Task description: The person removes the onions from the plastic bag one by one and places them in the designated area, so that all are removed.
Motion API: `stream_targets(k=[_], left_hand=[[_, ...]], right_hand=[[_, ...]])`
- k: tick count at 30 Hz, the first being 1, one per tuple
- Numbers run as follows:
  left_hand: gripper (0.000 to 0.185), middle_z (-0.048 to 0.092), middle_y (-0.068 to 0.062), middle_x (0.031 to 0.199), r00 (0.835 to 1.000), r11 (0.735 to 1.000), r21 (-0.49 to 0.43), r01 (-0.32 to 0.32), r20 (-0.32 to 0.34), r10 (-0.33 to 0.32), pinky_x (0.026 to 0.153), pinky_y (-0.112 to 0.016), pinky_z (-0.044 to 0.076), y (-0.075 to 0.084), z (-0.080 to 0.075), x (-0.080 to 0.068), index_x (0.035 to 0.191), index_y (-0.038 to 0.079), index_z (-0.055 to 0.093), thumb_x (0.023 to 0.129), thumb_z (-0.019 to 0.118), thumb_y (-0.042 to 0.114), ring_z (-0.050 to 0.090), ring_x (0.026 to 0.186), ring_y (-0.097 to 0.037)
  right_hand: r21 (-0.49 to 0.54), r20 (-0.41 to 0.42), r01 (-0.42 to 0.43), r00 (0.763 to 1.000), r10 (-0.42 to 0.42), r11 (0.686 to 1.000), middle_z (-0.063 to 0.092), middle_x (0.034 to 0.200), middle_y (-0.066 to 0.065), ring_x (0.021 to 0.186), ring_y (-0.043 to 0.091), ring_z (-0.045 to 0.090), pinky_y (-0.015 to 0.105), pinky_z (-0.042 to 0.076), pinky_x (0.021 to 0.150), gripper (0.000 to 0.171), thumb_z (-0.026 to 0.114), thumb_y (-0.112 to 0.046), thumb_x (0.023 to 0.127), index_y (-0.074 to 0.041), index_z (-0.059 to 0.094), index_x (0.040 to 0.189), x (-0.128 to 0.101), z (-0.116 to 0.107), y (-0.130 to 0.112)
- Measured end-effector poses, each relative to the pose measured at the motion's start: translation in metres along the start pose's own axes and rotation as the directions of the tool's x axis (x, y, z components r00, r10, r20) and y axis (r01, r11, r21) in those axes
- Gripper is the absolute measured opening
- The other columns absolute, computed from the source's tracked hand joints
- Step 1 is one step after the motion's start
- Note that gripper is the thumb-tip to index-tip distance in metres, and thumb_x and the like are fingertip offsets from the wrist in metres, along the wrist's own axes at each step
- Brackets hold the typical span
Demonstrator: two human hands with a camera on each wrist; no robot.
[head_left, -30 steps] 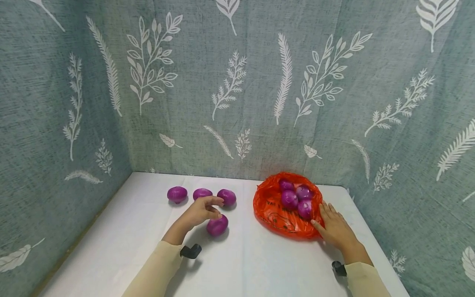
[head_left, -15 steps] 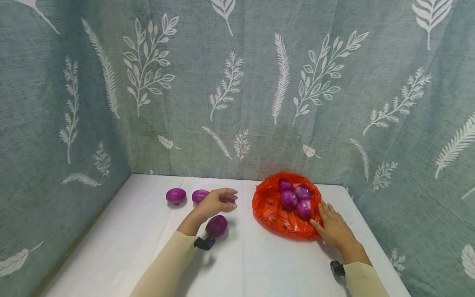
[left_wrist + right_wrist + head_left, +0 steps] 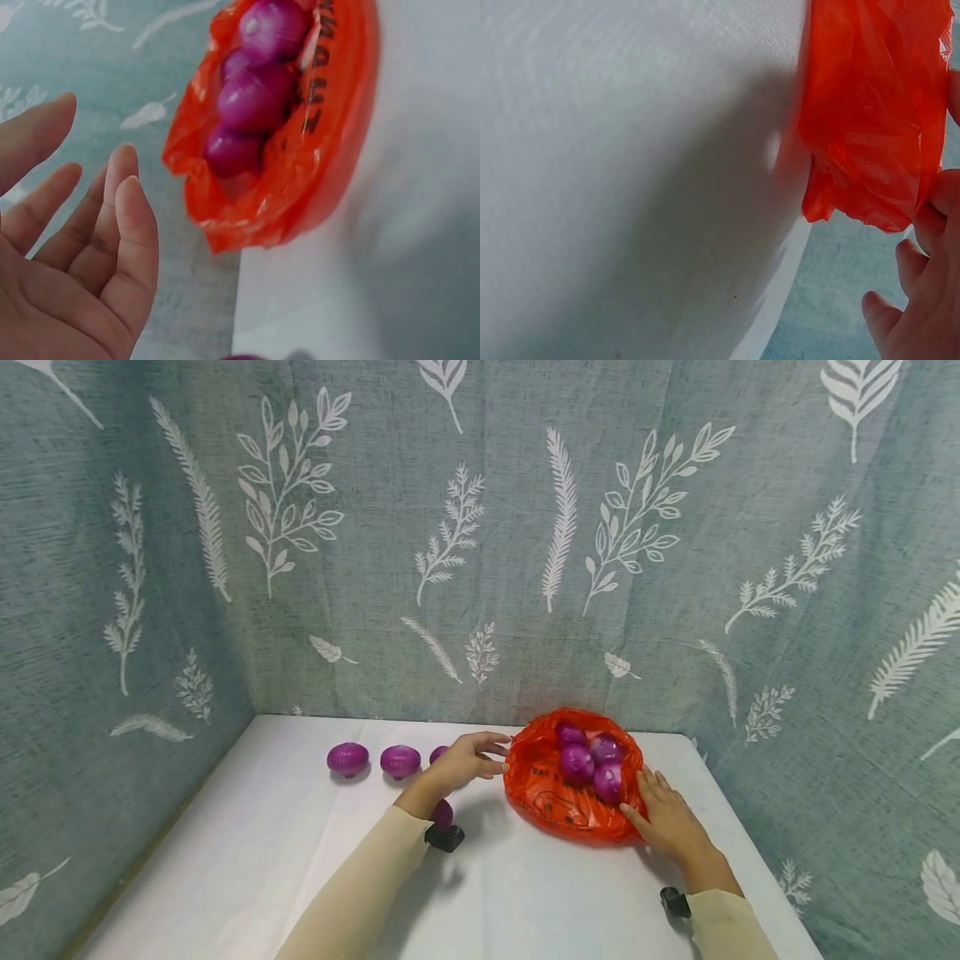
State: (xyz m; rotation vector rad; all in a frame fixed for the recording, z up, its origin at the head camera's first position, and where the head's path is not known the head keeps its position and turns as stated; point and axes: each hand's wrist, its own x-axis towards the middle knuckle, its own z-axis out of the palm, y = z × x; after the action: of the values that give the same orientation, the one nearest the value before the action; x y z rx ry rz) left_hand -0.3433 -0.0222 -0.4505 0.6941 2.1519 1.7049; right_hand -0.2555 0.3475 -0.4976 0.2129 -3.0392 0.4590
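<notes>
My left hand (image 3: 467, 762) is held beside the left rim of a red plastic bag (image 3: 551, 810), its fingers loosely bent with nothing in them. In the left wrist view a gap shows between the left fingers (image 3: 135, 225) and the bag. Several purple onions (image 3: 577, 763) lie inside the bag, whose mouth is spread wide. Against the bag's right side rests my right hand (image 3: 671, 818), fingers extended and touching the plastic. On the table, one onion (image 3: 442, 812) is partly covered by my left wrist, and another onion (image 3: 438, 753) by the left hand.
Two more onions stand at the back left of the white table, a left one (image 3: 348, 760) and one beside it (image 3: 400, 762). A green curtain (image 3: 360, 668) with white leaf prints rises behind the table and along both sides.
My left hand has moved right, from above the front onion, past the back onions, to the bag's left rim. My right hand stays at the bag. The head view has shifted slightly.
</notes>
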Motion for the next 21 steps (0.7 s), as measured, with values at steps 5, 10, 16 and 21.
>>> stream_targets(k=[5,10,16,21], left_hand=[[0.054,0.059,-0.023,0.126,1.0,1.0,-0.013,0.006,0.03,-0.006,0.088,-0.046,0.053,-0.002,0.012,0.014,0.139,0.003,0.051,0.089,0.071,0.011,0.065,0.1,-0.023],[0.053,0.061,-0.018,0.122,1.0,1.0,-0.006,0.014,0.023,-0.014,0.088,-0.045,0.052,-0.004,0.022,0.026,0.138,0.009,0.054,0.088,0.073,0.012,0.065,0.097,-0.021],[0.055,0.059,-0.021,0.126,0.999,0.999,0.006,0.041,0.034,-0.041,0.082,-0.038,0.055,-0.009,0.036,0.042,0.138,0.012,0.054,0.087,0.074,0.013,0.065,0.095,-0.019],[0.056,0.06,-0.021,0.125,0.996,0.997,-0.015,0.073,0.052,-0.072,0.08,-0.039,0.056,-0.014,0.047,0.055,0.139,0.006,0.053,0.087,0.074,0.01,0.063,0.099,-0.02]], right_hand=[[0.001,-0.006,0.005,1.0,-0.005,1.0,0.017,0.155,0.028,0.142,0.045,0.01,0.062,0.012,0.111,0.083,0.05,-0.05,0.098,0.009,0.021,0.149,-0.001,0.001,-0.001],[-0.005,-0.017,-0.007,1.0,0.007,1.0,0.018,0.156,0.027,0.143,0.045,0.01,0.061,0.013,0.111,0.084,0.049,-0.052,0.097,0.007,0.021,0.15,0.0,0.002,-0.001],[0.005,-0.014,-0.02,1.0,0.02,1.0,0.018,0.156,0.027,0.143,0.045,0.01,0.061,0.013,0.112,0.082,0.049,-0.049,0.098,0.007,0.021,0.15,0.0,0.003,0.0],[-0.006,-0.025,-0.02,0.999,0.02,1.0,0.019,0.155,0.026,0.143,0.045,0.01,0.06,0.015,0.111,0.083,0.049,-0.051,0.097,0.008,0.022,0.15,0.0,0.003,0.001]])
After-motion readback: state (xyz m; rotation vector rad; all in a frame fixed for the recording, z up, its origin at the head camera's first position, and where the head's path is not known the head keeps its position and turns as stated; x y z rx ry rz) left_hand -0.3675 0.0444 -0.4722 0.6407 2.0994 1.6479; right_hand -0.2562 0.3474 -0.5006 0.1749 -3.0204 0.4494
